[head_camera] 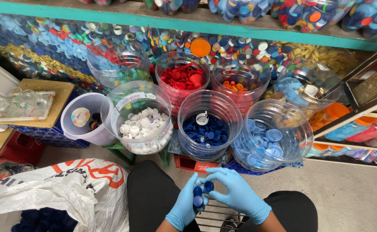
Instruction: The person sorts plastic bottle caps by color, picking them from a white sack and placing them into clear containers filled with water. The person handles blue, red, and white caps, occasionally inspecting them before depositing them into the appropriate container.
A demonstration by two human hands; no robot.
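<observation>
Left hand (187,205) fingers closed on three dark blue caps (200,192); right hand (235,193) fingers pinch the top one

white sack (68,189) | lilac bucket (85,122) | tray, perhaps glassware (23,105)

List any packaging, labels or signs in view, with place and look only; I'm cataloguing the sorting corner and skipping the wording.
Paper label: on the rim of the clear tub of white caps, a white strip with red edging.
Second label: low on the same tub's front wall, white with dark print.
Printed sack: lower left on the floor, crumpled white plastic with orange and black lettering.
No signs or screens show.
</observation>
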